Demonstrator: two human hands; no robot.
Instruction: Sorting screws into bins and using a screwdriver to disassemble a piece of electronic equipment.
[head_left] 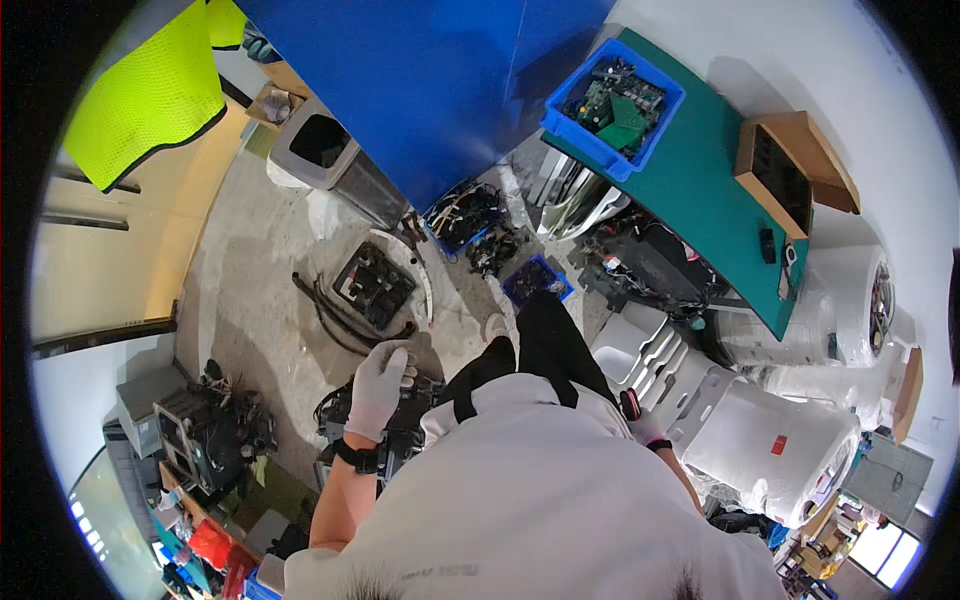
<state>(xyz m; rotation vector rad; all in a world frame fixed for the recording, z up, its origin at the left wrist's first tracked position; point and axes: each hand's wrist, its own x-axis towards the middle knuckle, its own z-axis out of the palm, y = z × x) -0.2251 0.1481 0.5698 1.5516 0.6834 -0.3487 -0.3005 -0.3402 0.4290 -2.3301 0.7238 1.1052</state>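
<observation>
On the green table (pixel 705 205) we see a blue plastic crate (pixel 590 150), full of flat circuit boards (pixel 622 112), and an open cardboard box (pixel 828 170). Left of this table, our gloved left hand (pixel 380 388) has loosely opened fingers; nearer to us than the table, our right hand (pixel 648 428) grips a red-and-black object (pixel 630 404).
</observation>
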